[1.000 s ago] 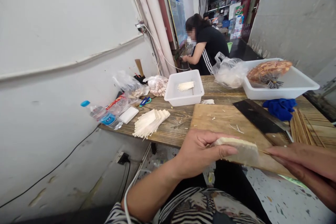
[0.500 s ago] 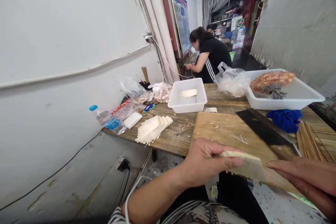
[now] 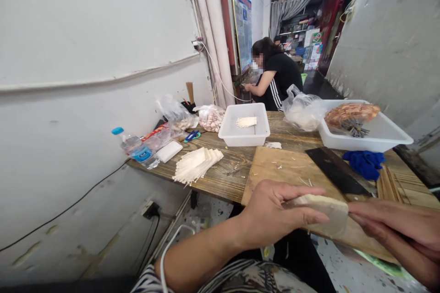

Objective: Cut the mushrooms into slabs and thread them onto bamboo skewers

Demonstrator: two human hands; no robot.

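Observation:
My left hand (image 3: pixel 275 213) pinches a pale folded stack of thin sheets (image 3: pixel 325 213) between thumb and fingers, just in front of the wooden cutting board (image 3: pixel 282 167). My right hand (image 3: pixel 395 229) comes in from the right, fingers closed against the stack's right end; what they grip there is hidden. Both hands hover at the table's near edge, above my lap.
A black cleaver (image 3: pixel 338 176) lies on the board. Beyond stand a small white tub (image 3: pixel 245 126), a large white tub with skewered food (image 3: pixel 367 126), plastic bags (image 3: pixel 302 110), a blue cloth (image 3: pixel 364 162), bamboo skewers (image 3: pixel 388 183), a fanned pile of pale strips (image 3: pixel 195 165) and a water bottle (image 3: pixel 135 149). Another person (image 3: pixel 273 73) works at the table's far end.
The camera view has tilted and shifted slightly. My hands stay together on the pale stack, which has turned a little, with the right fingers closer against its end.

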